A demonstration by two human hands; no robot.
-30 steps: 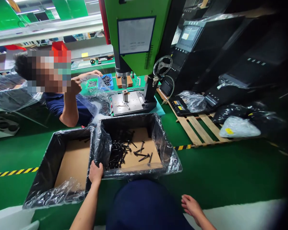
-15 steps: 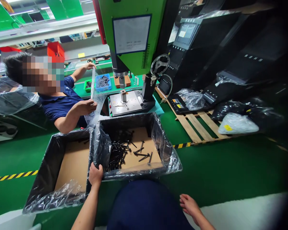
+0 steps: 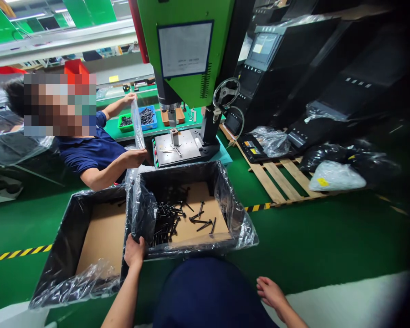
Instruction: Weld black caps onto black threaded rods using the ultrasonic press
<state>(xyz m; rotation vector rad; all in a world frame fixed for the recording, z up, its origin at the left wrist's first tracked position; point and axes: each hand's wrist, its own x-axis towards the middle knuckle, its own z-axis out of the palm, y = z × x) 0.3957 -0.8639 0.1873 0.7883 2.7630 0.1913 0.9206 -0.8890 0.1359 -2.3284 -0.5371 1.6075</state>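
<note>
My left hand [image 3: 134,251] is closed over the near rim of a black bin [image 3: 194,252], at the corner where it meets a second black bin [image 3: 59,239]. Clear plastic liner [image 3: 144,207] drapes over that shared edge, beside my fingers. Dark, slender bolt-like parts [image 3: 167,218] lie in the right bin on brown cardboard [image 3: 191,230], mostly heaped on its left side. Cardboard [image 3: 104,228] also covers the floor of the left bin. At my right side, away from the bins, my right hand [image 3: 269,291] hangs loosely with fingers slightly bent and nothing in it.
A co-worker [image 3: 95,150] across the bins holds up clear plastic film [image 3: 136,123] in both hands. Behind the right bin stands a green press [image 3: 187,50] with a metal base plate [image 3: 187,152]. A wooden pallet [image 3: 276,180] with bagged items lies to the right.
The co-worker's lower hand has moved right with the plastic film, which now slants more. My two hands keep nearly the same places; the view has shifted slightly.
</note>
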